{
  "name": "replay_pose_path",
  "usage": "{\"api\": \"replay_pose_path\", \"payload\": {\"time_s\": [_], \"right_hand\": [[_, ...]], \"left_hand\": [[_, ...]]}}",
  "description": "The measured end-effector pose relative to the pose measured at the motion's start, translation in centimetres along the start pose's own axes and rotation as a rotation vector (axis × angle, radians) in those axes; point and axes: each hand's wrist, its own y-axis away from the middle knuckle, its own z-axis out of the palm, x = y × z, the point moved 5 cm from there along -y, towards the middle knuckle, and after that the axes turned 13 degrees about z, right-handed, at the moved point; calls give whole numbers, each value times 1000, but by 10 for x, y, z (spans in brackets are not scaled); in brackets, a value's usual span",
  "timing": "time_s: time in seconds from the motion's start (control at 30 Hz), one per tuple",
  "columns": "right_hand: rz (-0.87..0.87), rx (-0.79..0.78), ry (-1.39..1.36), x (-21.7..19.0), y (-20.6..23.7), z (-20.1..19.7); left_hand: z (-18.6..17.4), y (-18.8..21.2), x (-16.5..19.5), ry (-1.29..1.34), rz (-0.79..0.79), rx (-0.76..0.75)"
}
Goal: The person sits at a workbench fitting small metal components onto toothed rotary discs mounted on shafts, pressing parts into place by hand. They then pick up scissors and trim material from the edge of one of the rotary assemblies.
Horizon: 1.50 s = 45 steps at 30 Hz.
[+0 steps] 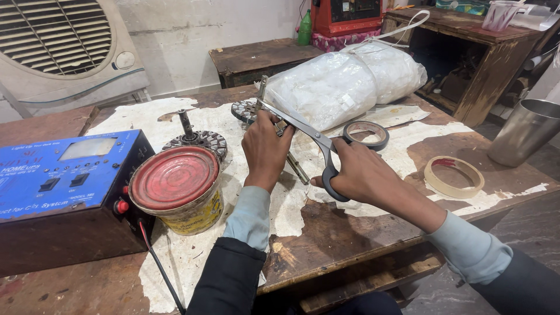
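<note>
My right hand (368,175) grips a pair of steel scissors (303,130) with dark handles, blades pointing up and left. My left hand (265,150) is closed around a metal motor part with a shaft (297,167) that sticks out below the fingers. The scissor tips reach the top of the left hand, beside a toothed round motor core (244,111). What lies between the blades is hidden by my fingers.
A red-lidded tin (177,188) and a blue electrical box (64,192) stand at the left. A second motor core with a shaft (197,139) sits behind the tin. Two tape rolls (367,133) (454,177), a white plastic bag (344,81) and a steel cup (525,131) lie to the right.
</note>
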Motion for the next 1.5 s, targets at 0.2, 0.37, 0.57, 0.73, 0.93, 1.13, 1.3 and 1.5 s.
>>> {"api": "replay_pose_path", "payload": {"time_s": [0.2,0.37,0.57,0.73,0.93,1.13,1.3,1.5], "right_hand": [[0,30,-29,0,-1,-3],[-119,140,-74,-4,3,-9],[-5,38,-82,8,-4,-2],[-102,152,-77,11,-12,4],[87,-16,-139,22,-24,14],[166,30,-228,31,-26,14],[97,-6,-227,31,-33,30],[70,-45,-108,29,-33,46]], "left_hand": [[1,-1,3,-15,40,-21],[3,0,2,-25,51,-11],[8,-1,1,-34,54,-54],[3,-1,2,-40,81,-4],[-3,-2,7,-26,96,-13],[-9,1,13,-20,131,2],[-8,0,11,-25,133,17],[-4,1,5,-44,155,18]]}}
